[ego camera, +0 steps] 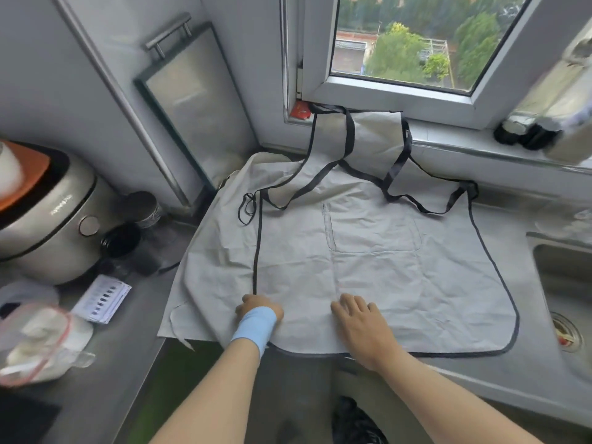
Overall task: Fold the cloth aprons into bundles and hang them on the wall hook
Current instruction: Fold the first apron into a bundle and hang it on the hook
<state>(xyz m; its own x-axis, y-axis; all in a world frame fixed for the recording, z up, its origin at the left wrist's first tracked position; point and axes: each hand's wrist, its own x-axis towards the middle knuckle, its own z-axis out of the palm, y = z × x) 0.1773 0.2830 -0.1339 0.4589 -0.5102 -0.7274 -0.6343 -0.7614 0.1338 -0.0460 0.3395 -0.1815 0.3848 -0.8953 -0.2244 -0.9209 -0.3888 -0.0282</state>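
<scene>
Both my hands are low in the middle of the frame, on the grey apron [384, 274]. It lies flat on the counter [530, 315] and fills the middle. Its black straps [348, 133] loop up near the window [400, 43] at the top. More grey cloth [211, 267] sticks out from under it on the left.

My left hand [259, 307] has a blue band on the wrist. It sits at the apron's lower left corner with its fingers curled down. I cannot tell if they pinch the cloth. My right hand [362, 325] lies flat on the apron, fingers straight and a bit apart.

A cooker [48, 219] stands at the left edge. A sink [563, 283] is at the right edge.
</scene>
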